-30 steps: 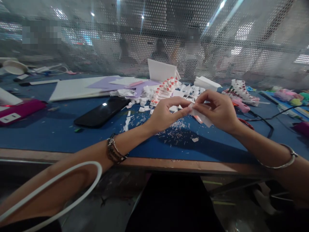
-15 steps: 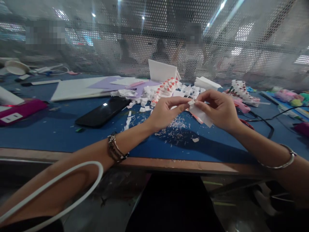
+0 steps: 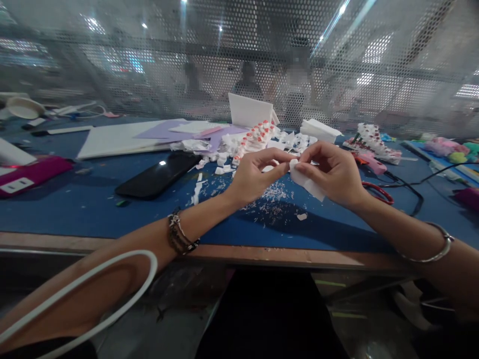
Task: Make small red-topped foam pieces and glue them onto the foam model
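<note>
Both of my hands meet over the middle of the table, working on a small piece of white paper [image 3: 310, 185], thin and slightly curled. My right hand [image 3: 335, 172] pinches the piece between thumb and fingers, and the rest of it hangs below the thumb. My left hand [image 3: 251, 174] has its thumb and index finger closed at the left end of the piece; the exact contact is partly hidden. Just behind the hands stands a row of small white pieces with red-orange tops [image 3: 258, 137]. Fine white scraps [image 3: 275, 199] lie on the table beneath.
To the left lie a black phone [image 3: 159, 175], lilac sheets [image 3: 157, 130] and a magenta pouch [image 3: 35, 174]. A pink glue gun [image 3: 374, 163], a red loop handle [image 3: 381, 193] and a black cable [image 3: 417, 197] are at right. A perforated metal screen [image 3: 209, 65] rises behind.
The white paper has turned in my fingers, and its upper end has moved slightly left and down. My right hand has shifted slightly left; my left hand has barely moved.
</note>
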Tool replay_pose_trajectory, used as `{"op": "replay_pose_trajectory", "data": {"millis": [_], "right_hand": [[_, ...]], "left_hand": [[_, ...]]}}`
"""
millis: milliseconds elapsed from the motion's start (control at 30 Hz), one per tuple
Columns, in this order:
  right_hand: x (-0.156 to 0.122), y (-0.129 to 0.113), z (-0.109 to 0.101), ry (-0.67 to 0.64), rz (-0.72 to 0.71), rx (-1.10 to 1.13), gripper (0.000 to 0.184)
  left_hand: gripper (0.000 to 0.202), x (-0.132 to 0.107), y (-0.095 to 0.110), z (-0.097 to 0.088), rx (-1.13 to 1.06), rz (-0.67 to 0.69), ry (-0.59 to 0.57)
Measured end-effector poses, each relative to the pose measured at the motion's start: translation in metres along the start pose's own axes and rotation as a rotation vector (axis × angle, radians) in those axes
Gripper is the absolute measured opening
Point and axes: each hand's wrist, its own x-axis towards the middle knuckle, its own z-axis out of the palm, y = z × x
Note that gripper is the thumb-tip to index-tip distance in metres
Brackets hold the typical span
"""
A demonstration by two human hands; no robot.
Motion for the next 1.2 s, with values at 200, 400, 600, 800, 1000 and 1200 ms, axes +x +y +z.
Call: {"op": "replay_pose_trajectory", "data": {"millis": [200, 400, 600, 800, 1000, 1200], "right_hand": [[0.0, 0.001, -0.001, -0.015, -0.02, 0.027, 0.021], [0.0, -0.001, -0.006, -0.089, -0.104, -0.082, 0.016], [0.002, -0.001, -0.017, -0.152, -0.444, -0.406, 0.015], [0.001, 0.003, -0.02, -0.173, -0.566, -0.535, 0.02], [0.0, 0.004, -0.021, -0.173, -0.563, -0.596, 0.017], [0.002, 0.005, -0.02, -0.203, -0.555, -0.627, 0.014]], "left_hand": [[0.016, 0.0, 0.007, 0.001, 0.061, 0.011, -0.029], [0.022, 0.005, 0.003, 0.002, -0.131, -0.17, 0.009], [0.024, 0.006, -0.001, 0.0, -0.247, -0.263, 0.009], [0.021, 0.006, -0.002, 0.0, -0.279, -0.279, -0.067], [0.024, 0.004, -0.005, 0.0, -0.232, -0.279, -0.045], [0.027, 0.004, -0.01, -0.001, -0.225, -0.295, -0.08]]}}
